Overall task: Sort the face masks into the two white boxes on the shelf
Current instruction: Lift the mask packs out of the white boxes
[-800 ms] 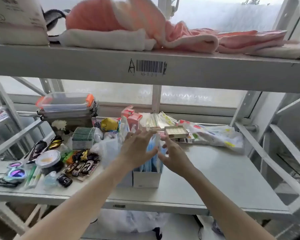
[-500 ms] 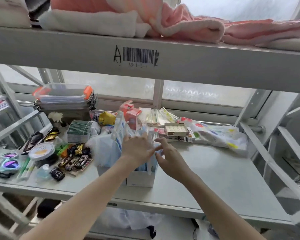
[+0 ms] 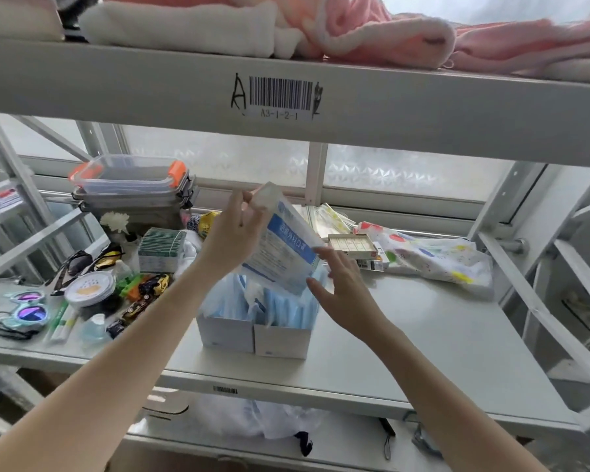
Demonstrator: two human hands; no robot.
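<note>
From the head view, the left hand point(image 3: 234, 233) has just lifted a packaged mask point(image 3: 280, 245) up and clear, pinching its top; a moment ago both hands were down among the packs. It now hangs at twelve o'clock above the two white boxes point(image 3: 254, 332). The right hand point(image 3: 341, 287), fingers spread and holding nothing, steadies the packet's lower edge. I'd guess it's being checked before filing.

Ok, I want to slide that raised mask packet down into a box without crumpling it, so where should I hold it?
Hold the mask packet by its upper end, from the left, as the left hand does. It stands tilted above the right white box, so the lower end should stay free, guided by the right hand.
</note>
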